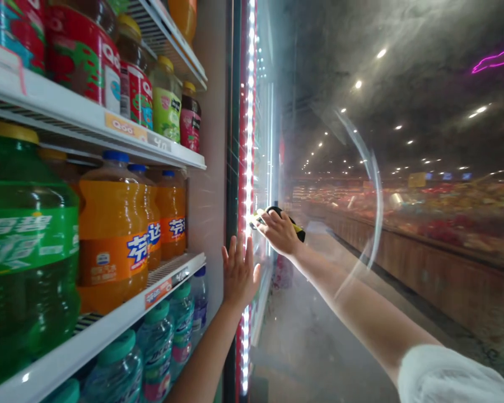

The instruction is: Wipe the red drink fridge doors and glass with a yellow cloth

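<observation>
My left hand point(239, 271) is raised with its fingers stretched out, at the lit edge of the fridge, beside the strip of white lights point(247, 112). Nothing shows in it. My right hand point(279, 229) is closed over a small black and yellow object point(298, 231), whose kind I cannot make out because the fingers cover part of it. That hand is at the hazy glass door point(319, 336), near the light strip. A pale curved streak point(377, 201) shows on the glass above my right forearm.
At left, white shelves point(109, 341) hold orange soda bottles point(109, 235), a large green soda bottle point(25, 252), juice bottles point(166, 98) and, below, clear bottles with teal caps point(155, 341). Beyond the glass are a blurred produce display point(466, 218) and ceiling lights.
</observation>
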